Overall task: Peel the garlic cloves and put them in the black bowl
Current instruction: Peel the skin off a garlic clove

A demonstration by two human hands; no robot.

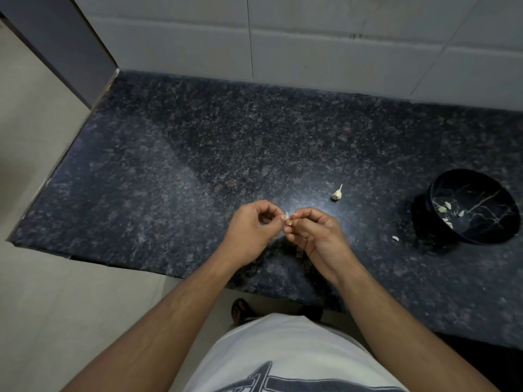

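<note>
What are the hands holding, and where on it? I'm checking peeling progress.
A garlic clove, pinched between the fingertips of the left hand and right hand, one at each side.

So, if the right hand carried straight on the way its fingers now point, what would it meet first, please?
The right hand points left at the garlic clove pinched between both hands, so it would likely meet the left hand fingertips straight behind the clove, though depth is hard to judge.

From head height we are looking steeply down and forward, close over the dark speckled granite countertop (198,154) toward the far white tiled wall (339,46).
</note>
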